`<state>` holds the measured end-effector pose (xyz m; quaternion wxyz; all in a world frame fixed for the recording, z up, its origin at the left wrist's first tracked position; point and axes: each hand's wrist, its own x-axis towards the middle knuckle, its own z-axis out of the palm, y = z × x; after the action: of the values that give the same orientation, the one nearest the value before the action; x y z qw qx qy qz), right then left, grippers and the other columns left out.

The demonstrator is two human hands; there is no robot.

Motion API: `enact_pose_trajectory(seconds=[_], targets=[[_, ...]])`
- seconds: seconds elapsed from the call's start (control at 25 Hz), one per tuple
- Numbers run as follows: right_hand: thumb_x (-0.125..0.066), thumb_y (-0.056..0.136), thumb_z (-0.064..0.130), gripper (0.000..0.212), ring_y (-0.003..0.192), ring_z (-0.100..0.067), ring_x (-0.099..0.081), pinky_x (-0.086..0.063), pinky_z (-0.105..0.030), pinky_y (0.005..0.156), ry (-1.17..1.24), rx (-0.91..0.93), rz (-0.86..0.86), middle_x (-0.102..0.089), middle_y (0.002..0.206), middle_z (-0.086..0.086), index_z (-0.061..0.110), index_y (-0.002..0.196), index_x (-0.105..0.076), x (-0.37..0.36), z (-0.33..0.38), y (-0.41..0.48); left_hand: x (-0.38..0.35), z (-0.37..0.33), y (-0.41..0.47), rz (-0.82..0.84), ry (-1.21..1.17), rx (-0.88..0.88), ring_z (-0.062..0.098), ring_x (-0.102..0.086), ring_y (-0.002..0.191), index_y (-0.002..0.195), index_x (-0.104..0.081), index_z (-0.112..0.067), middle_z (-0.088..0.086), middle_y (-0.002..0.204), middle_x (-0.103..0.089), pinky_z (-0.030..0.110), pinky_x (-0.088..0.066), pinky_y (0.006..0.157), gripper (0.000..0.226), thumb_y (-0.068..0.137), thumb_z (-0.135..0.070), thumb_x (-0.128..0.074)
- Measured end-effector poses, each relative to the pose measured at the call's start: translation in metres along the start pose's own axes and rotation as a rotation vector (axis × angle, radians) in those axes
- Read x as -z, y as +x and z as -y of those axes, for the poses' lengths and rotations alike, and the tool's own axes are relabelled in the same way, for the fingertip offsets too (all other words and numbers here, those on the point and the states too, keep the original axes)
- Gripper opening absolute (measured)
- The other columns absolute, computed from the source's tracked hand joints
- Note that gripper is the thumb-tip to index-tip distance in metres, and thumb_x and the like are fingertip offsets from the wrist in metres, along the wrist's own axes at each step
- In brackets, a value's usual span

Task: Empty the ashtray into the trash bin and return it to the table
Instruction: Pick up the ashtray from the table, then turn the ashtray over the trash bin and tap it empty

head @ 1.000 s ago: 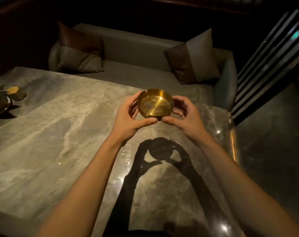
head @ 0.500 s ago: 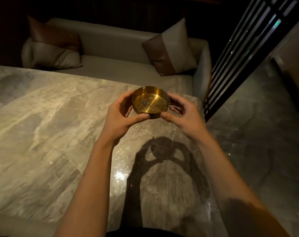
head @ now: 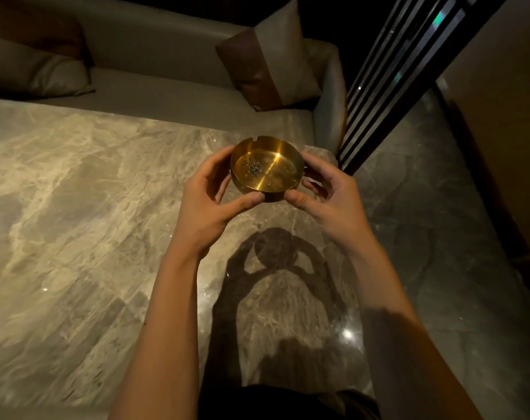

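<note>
A round brass ashtray (head: 269, 171) with notches in its rim hangs in the air above the right end of the marble table (head: 75, 222). A small heap of grey ash lies left of its centre. My left hand (head: 209, 201) grips its left side, thumb under the near rim. My right hand (head: 330, 198) grips its right side the same way. The ashtray is roughly level and casts a round shadow on the table below. No trash bin is in view.
A grey sofa (head: 172, 95) runs along the table's far side, with a cushion (head: 30, 71) at the left and a brown-and-grey cushion (head: 272, 59) at the right. Dark vertical slats (head: 403, 71) stand right of the sofa. Polished stone floor (head: 439, 207) lies to the right.
The view has swung to the right, so the table's left end and its objects have left the frame and more floor shows. Both hands keep their hold on the ashtray.
</note>
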<state>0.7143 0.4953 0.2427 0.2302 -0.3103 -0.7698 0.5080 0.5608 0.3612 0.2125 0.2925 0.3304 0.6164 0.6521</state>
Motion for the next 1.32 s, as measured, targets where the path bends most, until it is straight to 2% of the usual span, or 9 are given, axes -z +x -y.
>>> enact_pose_trajectory(seconds=[0.16,0.32,0.52,0.64,0.72,0.88,1.04,1.2,1.32], targets=[[-0.078,0.072,0.027,0.070,0.119,0.007,-0.052,-0.044,-0.017,0.101,0.022,-0.007,-0.022,-0.056,0.132,0.012,0.023,0.136,-0.050,0.015,-0.006,-0.013,-0.017,0.000,-0.005,0.040,0.026,0.004,0.007,-0.050,0.133,0.143,-0.046,-0.013,-0.001,0.141,-0.056,0.034,-0.039,0.115,0.089,0.064,-0.024,-0.084],[-0.079,0.074,0.021,0.067,0.124,0.000,-0.052,-0.043,-0.019,0.104,0.039,0.013,-0.015,-0.057,0.130,0.010,0.021,0.136,-0.051,0.045,-0.026,-0.017,-0.052,0.001,-0.005,0.044,0.053,-0.004,0.009,-0.050,0.133,0.143,-0.045,-0.013,0.000,0.141,-0.055,0.036,-0.039,0.115,0.089,0.066,-0.021,-0.087],[-0.079,0.074,0.021,0.067,0.124,0.001,-0.050,-0.042,-0.019,0.105,0.074,0.041,0.066,-0.056,0.133,0.009,0.023,0.135,-0.050,0.119,-0.067,-0.014,-0.138,0.004,-0.011,-0.036,0.094,-0.002,0.009,-0.050,0.133,0.144,-0.043,-0.013,0.000,0.142,-0.054,0.034,-0.039,0.115,0.088,0.066,-0.020,-0.085],[-0.079,0.074,0.023,0.067,0.125,0.001,-0.049,-0.040,-0.019,0.104,0.128,0.031,0.082,-0.056,0.133,0.009,0.027,0.134,-0.050,0.169,-0.099,-0.015,-0.198,0.009,-0.010,-0.048,0.103,0.025,0.008,-0.050,0.133,0.144,-0.042,-0.010,0.001,0.142,-0.054,0.033,-0.039,0.114,0.084,0.070,-0.010,-0.082],[-0.079,0.073,0.024,0.067,0.126,-0.001,-0.049,-0.039,-0.023,0.106,0.146,0.001,0.071,-0.055,0.135,0.007,0.028,0.134,-0.050,0.204,-0.123,-0.021,-0.240,0.015,-0.008,-0.014,0.112,0.060,0.009,-0.050,0.134,0.144,-0.042,-0.009,0.002,0.142,-0.054,0.034,-0.039,0.115,0.082,0.072,-0.004,-0.080],[-0.079,0.074,0.021,0.068,0.125,-0.004,-0.051,-0.041,-0.026,0.108,0.181,-0.077,0.019,-0.055,0.135,0.004,0.022,0.135,-0.051,0.258,-0.163,-0.034,-0.303,0.027,0.001,0.052,0.106,0.137,0.009,-0.049,0.135,0.146,-0.039,-0.009,0.002,0.144,-0.053,0.038,-0.038,0.116,0.087,0.070,-0.008,-0.079],[-0.080,0.074,0.019,0.066,0.126,-0.010,-0.052,-0.042,-0.038,0.110,0.199,-0.133,-0.007,-0.056,0.135,0.000,0.025,0.133,-0.051,0.283,-0.192,-0.038,-0.336,0.051,0.010,0.110,0.074,0.211,0.010,-0.050,0.134,0.146,-0.039,-0.010,0.001,0.144,-0.053,0.042,-0.038,0.115,0.085,0.071,-0.005,-0.078],[-0.080,0.071,0.025,0.071,0.126,-0.012,-0.053,-0.043,-0.041,0.110,0.168,-0.232,-0.022,-0.056,0.136,-0.001,0.021,0.135,-0.049,0.283,-0.219,-0.038,-0.347,0.085,0.016,0.123,0.010,0.295,0.009,-0.050,0.134,0.147,-0.039,-0.010,-0.001,0.142,-0.055,0.038,-0.039,0.115,0.086,0.070,-0.008,-0.079],[-0.079,0.075,0.023,0.069,0.125,-0.014,-0.054,-0.045,-0.041,0.108,0.101,-0.290,-0.039,-0.057,0.135,-0.004,0.015,0.137,-0.050,0.277,-0.245,-0.037,-0.352,0.114,0.025,0.185,-0.040,0.377,0.003,-0.053,0.129,0.147,-0.038,-0.010,-0.004,0.139,-0.056,0.024,-0.044,0.108,0.086,0.071,-0.005,-0.077]])
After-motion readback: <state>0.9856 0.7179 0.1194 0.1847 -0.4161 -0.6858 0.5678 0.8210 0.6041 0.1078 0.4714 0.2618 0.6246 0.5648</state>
